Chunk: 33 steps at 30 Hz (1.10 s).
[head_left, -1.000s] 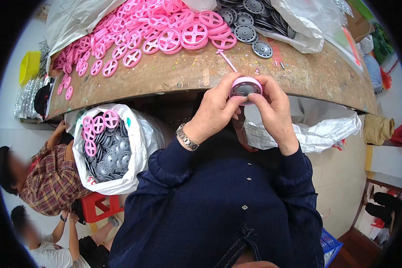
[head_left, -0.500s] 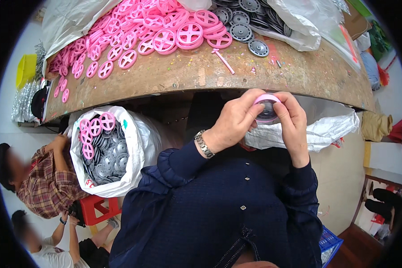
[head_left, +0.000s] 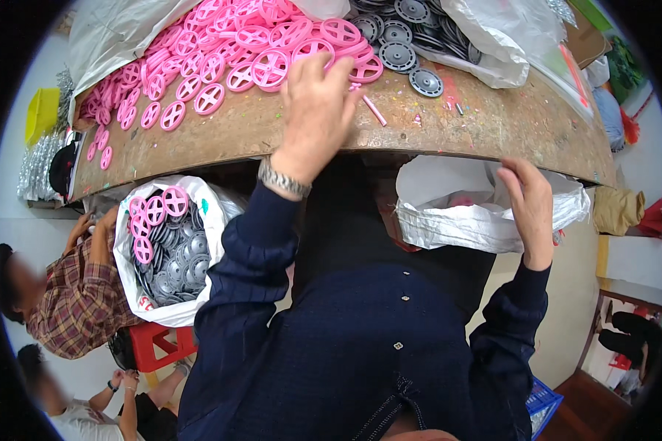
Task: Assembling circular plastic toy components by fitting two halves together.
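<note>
My left hand (head_left: 316,114), a metal watch at its wrist, reaches over the table to the near edge of a heap of pink four-spoked wheel rings (head_left: 261,40). Its fingers are apart at one ring, and I cannot make out whether they touch it. Above the right part of a white woven sack (head_left: 456,229) is my right hand (head_left: 531,206), its fingers loosely stretched and no wheel visible in them. A blurred pink thing (head_left: 462,199) shows inside that sack. Grey wheel discs (head_left: 398,56) lie beside the pink heap.
A pink stick-like part (head_left: 374,110) and a single grey disc (head_left: 426,82) lie near the table's edge (head_left: 221,162). At the left, a white sack (head_left: 219,220) holds grey discs with several pink rings on top. Two people sit beyond it, near a red stool (head_left: 151,345).
The pink-rimmed dark wheel has left my hands. My left hand has moved forward and left to the pink rings; my right hand has shifted right, over the white sack.
</note>
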Motion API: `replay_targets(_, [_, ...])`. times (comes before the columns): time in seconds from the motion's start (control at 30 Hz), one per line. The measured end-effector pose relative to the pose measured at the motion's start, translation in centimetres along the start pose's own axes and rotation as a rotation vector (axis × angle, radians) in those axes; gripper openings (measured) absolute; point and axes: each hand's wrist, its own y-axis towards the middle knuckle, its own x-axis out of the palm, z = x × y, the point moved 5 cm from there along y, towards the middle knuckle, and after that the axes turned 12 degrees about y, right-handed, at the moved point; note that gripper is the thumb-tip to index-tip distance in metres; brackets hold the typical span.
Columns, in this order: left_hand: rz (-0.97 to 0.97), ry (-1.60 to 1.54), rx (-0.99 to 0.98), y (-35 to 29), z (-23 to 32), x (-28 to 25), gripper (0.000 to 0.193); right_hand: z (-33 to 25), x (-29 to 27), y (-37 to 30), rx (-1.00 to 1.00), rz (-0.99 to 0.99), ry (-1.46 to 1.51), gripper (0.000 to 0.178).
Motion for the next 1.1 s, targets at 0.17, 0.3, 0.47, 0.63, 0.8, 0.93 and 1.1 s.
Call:
replay_targets(0.17, [-0.022,0.278,-0.060,2.3,-3.6,2.9,0.057,-3.3,3.4,4.9,-0.183,0.024,0.115,0.020])
replay_targets(0.3, [-0.017,0.411,-0.086,3.4,-5.1,4.6,0.069,-4.5,6.8,9.2,-0.307,0.101,0.065,0.025])
replay_targets(0.47, [-0.146,0.390,-0.173,5.5,-6.3,6.3,0.078,-5.0,10.4,12.2,-0.305,0.155,-0.231,0.044])
replay_targets(0.63, [-0.131,0.359,-0.178,6.3,-6.5,7.3,0.076,-4.8,11.7,13.2,-0.232,0.139,-0.354,0.049])
replay_targets(0.8, [-0.087,0.245,-0.190,5.9,-6.9,8.0,0.070,-4.3,11.5,13.2,-0.269,0.147,-0.244,0.050])
replay_targets(0.93, [-0.018,0.182,-0.176,5.6,-7.7,8.2,0.058,-4.2,10.8,12.6,-0.245,0.197,-0.098,0.044])
replay_targets(1.1, [-0.014,0.193,-0.180,5.6,-6.3,7.3,0.052,-3.9,11.1,11.8,-0.295,0.167,0.140,0.032])
